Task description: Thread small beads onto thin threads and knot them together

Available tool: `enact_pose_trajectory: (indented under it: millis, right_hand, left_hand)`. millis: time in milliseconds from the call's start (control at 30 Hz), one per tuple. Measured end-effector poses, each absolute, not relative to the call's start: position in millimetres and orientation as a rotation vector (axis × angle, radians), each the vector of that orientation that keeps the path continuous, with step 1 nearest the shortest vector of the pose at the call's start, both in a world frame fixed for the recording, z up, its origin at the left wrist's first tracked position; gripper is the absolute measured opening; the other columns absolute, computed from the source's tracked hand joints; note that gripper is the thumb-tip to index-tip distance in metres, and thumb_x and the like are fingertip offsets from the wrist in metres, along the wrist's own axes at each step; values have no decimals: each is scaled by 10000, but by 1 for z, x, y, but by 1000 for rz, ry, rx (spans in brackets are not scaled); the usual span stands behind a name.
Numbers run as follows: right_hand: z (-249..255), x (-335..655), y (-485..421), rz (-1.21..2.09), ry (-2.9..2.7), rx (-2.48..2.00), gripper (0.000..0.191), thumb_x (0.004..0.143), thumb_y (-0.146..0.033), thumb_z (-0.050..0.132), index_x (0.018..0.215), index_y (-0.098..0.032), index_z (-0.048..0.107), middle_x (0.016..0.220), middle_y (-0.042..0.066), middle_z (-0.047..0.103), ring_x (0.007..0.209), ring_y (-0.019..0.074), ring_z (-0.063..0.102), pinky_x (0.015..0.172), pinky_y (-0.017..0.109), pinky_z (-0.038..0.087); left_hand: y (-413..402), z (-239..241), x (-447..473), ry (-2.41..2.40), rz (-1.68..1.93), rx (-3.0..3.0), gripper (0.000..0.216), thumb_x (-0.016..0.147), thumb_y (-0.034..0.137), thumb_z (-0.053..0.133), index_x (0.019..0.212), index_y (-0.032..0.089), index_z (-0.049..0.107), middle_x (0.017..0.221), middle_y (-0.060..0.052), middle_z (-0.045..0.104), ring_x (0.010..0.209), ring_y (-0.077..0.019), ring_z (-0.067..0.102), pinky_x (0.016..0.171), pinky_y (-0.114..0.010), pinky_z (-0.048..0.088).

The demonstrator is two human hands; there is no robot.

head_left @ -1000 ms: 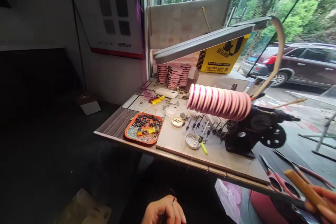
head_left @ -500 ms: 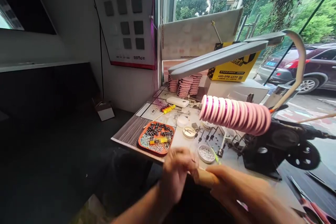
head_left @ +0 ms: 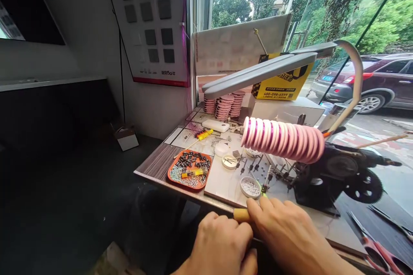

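Observation:
My left hand (head_left: 220,245) is curled into a fist at the bottom centre, just in front of the table's near edge; what it holds is hidden. My right hand (head_left: 290,234) lies next to it, fingers wrapped round a tan wooden handle (head_left: 241,215) whose end sticks out to the left between the two hands. Both hands touch or nearly touch. Just beyond them on the pale work board (head_left: 222,182) sits a small round dish of tiny beads (head_left: 250,187).
An orange tray of small dark parts (head_left: 189,169) sits left on the table. A row of pink spools (head_left: 282,138) rides on a black winding machine (head_left: 338,176). A grey lamp arm (head_left: 261,73) overhangs. Stacked pink spools (head_left: 226,105) stand behind; red scissors (head_left: 383,253) lie right.
My hands came together at centre from the bottom and right edges, then dropped lower toward me. My right hand brought the wooden handle over from the right. The view swung left.

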State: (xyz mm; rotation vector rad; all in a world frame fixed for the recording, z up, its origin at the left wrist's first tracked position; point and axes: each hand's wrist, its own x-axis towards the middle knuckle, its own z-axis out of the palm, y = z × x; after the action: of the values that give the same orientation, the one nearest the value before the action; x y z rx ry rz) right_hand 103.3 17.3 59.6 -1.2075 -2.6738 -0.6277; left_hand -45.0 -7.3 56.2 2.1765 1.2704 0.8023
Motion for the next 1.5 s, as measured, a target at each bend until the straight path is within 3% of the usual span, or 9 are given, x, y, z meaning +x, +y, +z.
enact_pose_trajectory:
  millis: [100, 167, 333, 467, 533, 667, 1033, 1300, 1500]
  right_hand:
    - [63, 101, 22, -577, -2740, -1308, 233, 667, 32, 531, 741, -187, 551, 582, 34, 609, 478, 239, 604, 419, 271, 282]
    - [70, 100, 29, -459, -2816, -1310, 208, 686, 22, 543, 756, -171, 579, 584, 37, 626, 477, 227, 614, 408, 259, 248]
    - [94, 109, 47, -195, -2965, -1119, 200, 760, -181, 627, 569, -190, 568, 477, -37, 561, 400, 126, 547, 399, 247, 181]
    - [99, 121, 52, 349, -2841, -959, 180, 817, -325, 604, 675, -224, 559, 513, -91, 444, 437, 70, 421, 448, 193, 237]
    - [92, 123, 53, 616, -2649, -991, 263, 850, -420, 537, 692, -210, 521, 530, -82, 365, 451, 76, 341, 460, 188, 239]
    - [73, 122, 54, 785, -2425, -1011, 490, 837, -628, 399, 625, -189, 441, 532, -63, 323, 467, 85, 294, 461, 213, 208]
    - [54, 114, 49, 753, -2200, -935, 564, 827, -701, 309, 597, -188, 350, 539, -65, 286, 480, 83, 260, 462, 218, 199]
    - [48, 110, 45, 671, -2103, -935, 583, 825, -722, 261, 564, -200, 258, 530, -65, 225, 466, 81, 224, 433, 215, 192]
    - [52, 108, 46, 582, -2166, -965, 587, 849, -700, 217, 557, -197, 291, 517, -68, 247, 451, 81, 240, 432, 211, 195]
  left_hand:
    - [-10, 56, -47, 1266, 917, 2405, 188, 666, 173, 662, 556, 207, 515, 559, 17, 491, 538, -156, 378, 571, -299, 196]
    - [-5, 66, -51, 1234, 950, 2479, 150, 721, 202, 634, 586, 207, 569, 577, 2, 553, 549, -163, 418, 605, -302, 229]
    - [39, 96, -58, 813, 780, 1934, 279, 728, 161, 590, 451, 195, 577, 412, 53, 427, 425, -105, 293, 554, -282, 239]
    - [71, 87, -50, 541, 726, 1181, 292, 640, 255, 653, 388, 146, 552, 366, 51, 383, 385, -70, 242, 460, -259, 157]
    - [73, 73, -42, 530, 880, 1059, 346, 626, 306, 649, 360, 166, 479, 367, 60, 349, 409, -74, 264, 461, -248, 173]
    - [56, 54, -29, 488, 1068, 752, 394, 618, 393, 635, 410, 191, 368, 432, 68, 342, 475, -83, 325, 517, -223, 297]
    - [32, 64, -23, 325, 1102, 362, 394, 593, 304, 702, 450, 181, 356, 418, 66, 394, 446, -58, 380, 460, -165, 319]
    - [30, 66, -21, 335, 1137, 365, 418, 598, 309, 700, 461, 185, 325, 427, 80, 308, 454, -56, 330, 471, -161, 323]
    - [31, 60, -23, 364, 1120, 367, 394, 582, 310, 711, 447, 182, 365, 447, 73, 326, 473, -73, 326, 495, -184, 326]
